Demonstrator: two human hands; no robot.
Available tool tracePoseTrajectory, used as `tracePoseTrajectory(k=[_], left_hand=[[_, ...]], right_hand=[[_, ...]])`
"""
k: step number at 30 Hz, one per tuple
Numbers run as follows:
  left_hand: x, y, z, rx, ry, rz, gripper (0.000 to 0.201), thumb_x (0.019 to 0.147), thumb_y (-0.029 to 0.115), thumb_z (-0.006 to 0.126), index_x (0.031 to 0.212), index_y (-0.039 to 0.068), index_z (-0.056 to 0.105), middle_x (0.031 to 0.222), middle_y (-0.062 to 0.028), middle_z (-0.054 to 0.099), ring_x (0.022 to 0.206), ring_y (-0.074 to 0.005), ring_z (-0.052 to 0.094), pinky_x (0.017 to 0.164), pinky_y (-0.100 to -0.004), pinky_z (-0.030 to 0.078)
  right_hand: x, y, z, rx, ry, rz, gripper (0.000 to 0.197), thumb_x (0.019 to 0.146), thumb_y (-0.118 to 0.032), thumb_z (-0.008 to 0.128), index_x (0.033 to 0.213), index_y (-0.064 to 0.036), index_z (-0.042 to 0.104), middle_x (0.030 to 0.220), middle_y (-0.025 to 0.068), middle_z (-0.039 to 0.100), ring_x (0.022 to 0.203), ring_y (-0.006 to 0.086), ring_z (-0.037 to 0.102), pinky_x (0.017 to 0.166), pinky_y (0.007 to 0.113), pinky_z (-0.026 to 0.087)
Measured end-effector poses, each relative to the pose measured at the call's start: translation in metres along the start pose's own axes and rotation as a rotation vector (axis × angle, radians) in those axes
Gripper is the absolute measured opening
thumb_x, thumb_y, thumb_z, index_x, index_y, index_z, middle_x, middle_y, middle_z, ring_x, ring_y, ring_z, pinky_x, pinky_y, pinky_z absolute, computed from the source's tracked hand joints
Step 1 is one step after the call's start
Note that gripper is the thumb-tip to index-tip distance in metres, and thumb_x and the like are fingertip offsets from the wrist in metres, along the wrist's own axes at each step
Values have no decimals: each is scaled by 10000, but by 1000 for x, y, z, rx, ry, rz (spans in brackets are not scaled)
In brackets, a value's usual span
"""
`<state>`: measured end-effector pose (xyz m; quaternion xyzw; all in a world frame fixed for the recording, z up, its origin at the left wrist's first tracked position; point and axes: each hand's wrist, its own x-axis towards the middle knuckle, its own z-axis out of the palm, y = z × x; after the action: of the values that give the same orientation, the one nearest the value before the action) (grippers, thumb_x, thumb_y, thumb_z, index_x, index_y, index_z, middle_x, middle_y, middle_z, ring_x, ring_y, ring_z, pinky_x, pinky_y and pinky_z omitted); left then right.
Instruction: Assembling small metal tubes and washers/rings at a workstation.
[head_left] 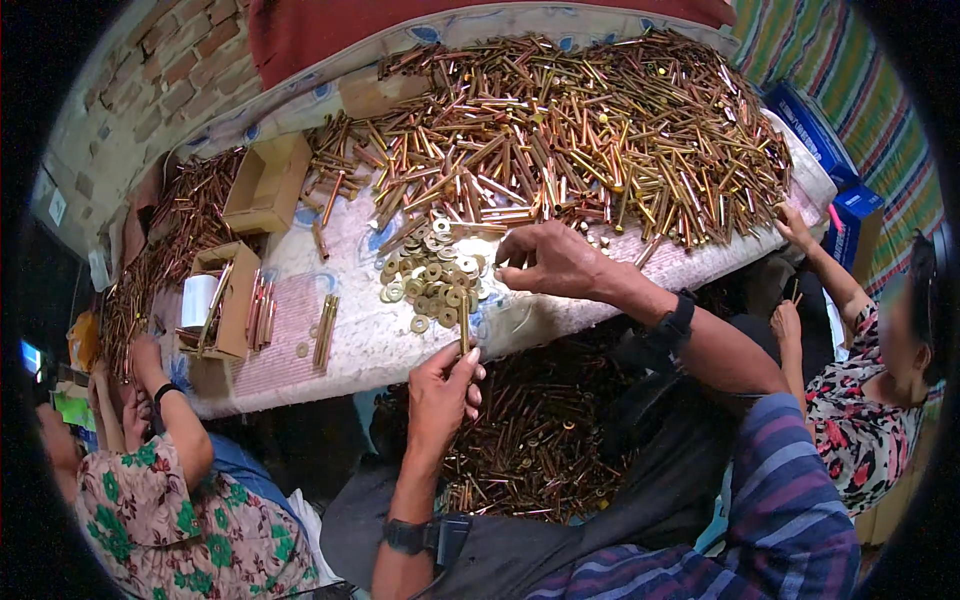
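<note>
My left hand [443,395] is closed around a long brass-coloured metal bolt [464,330], which points up from the fingers at the table's front edge. Just beyond its tip lies a loose pile of round flat washers [430,282], gold and silver in tone. My right hand [556,262] hovers at the right side of that pile, thumb and fingers bent together in a pinch. Whatever it grips, if anything, is too small to tell. Behind both hands spreads a large heap of long coppery bolts [570,130].
Two cardboard boxes, one open [268,185] and one holding a white roll [198,300], stand left beside small bundles of bolts [325,332]. More bolts [540,440] lie below the table edge. Co-workers sit at left [190,520] and right [860,430]. Blue boxes [855,215] stand far right.
</note>
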<state>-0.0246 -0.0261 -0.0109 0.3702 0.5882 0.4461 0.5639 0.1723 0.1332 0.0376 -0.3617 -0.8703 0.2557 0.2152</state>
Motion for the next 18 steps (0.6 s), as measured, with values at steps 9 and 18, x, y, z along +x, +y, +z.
tracePoseTrajectory(k=[9, 18], left_hand=[[-5, 5, 6, 282, 65, 91, 271, 944, 131, 635, 1193, 44, 696, 769, -49, 658, 544, -91, 558, 496, -271, 453], [-5, 1, 1, 433, 109, 281, 284, 916, 50, 592, 1187, 15, 669, 893, -203, 693, 815, -229, 660, 789, -365, 503]], right_hand=[[-7, -10, 2, 295, -211, -35, 383, 878, -311, 712, 1026, 41, 684, 837, 84, 699, 758, 125, 627, 685, 310, 517], [-16, -23, 6, 266, -274, -22, 387, 832, -303, 714, 1043, 21, 704, 872, 147, 713, 786, 204, 658, 726, 377, 528]])
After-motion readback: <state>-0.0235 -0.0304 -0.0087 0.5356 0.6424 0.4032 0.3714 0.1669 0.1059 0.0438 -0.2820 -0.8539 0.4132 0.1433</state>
